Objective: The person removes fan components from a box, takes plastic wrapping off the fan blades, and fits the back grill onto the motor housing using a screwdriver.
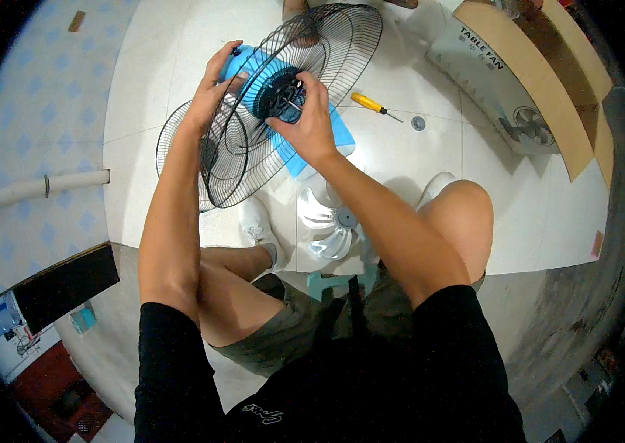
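1. Currently, the fan body stands on the pale tiled floor [416, 159], ahead of the person's feet, with both hands at it.
2. Motor housing [250, 60]: glossy light blue, rounded, turned toward the lower right. Its front part is black, with pale blue showing in narrow stripes around the edge.
3. Shaft [292, 104]: thin, bright metal, protruding bare from the black centre.
4. Grille [342, 44]: black wire, closely spaced spokes, wide dish shape. It sits tilted around the housing, running from upper right to lower left. Wires overlap at lower left; cannot tell whether these belong to one guard or two.
5. Base [343, 134]: flat, light blue, partly visible below the housing; much of it is hidden by the grille and the right hand.
6. Left hand [213, 92]: grip grasping the left side of the housing, fingers over the top, thumb on its near side.
7. Right hand [309, 122]: thumb and fingers spread about the black centre, beside the shaft. Cannot tell whether this grip is closed on any part.
8. Blade set [317, 214]: silvery, shiny, curved blades, on the floor between the shoes, apart from the shaft.
9. Screwdriver [366, 102]: yellow handle, on the floor right of the grille. Beyond it, a printed carton [475, 74], flaps open.
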{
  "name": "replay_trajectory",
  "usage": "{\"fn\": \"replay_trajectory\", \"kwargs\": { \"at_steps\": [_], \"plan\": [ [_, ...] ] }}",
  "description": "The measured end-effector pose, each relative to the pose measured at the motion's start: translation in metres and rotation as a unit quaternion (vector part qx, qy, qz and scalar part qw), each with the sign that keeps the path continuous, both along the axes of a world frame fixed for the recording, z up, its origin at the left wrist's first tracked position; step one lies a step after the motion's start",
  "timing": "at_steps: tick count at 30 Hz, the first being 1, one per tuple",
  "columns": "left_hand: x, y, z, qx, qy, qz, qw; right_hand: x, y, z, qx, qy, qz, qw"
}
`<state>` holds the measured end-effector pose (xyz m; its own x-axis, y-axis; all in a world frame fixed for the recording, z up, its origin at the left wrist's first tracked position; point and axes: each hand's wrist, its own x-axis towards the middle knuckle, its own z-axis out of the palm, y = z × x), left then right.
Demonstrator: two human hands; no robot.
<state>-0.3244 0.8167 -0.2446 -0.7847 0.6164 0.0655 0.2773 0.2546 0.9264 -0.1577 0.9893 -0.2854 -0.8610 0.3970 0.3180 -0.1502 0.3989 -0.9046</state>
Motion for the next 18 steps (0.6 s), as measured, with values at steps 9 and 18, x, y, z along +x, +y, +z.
{"fn": "replay_trajectory", "kwargs": {
  "at_steps": [9,18],
  "plan": [
    [0.0,0.001,-0.016,-0.015,0.113,0.006,0.993,-0.003,-0.001,0.0,-0.064,0.004,-0.005,0.998],
    [0.024,0.002,0.016,-0.053,0.027,0.04,0.997,-0.003,-0.007,0.015,0.084,0.032,-0.012,0.996]
  ]
}}
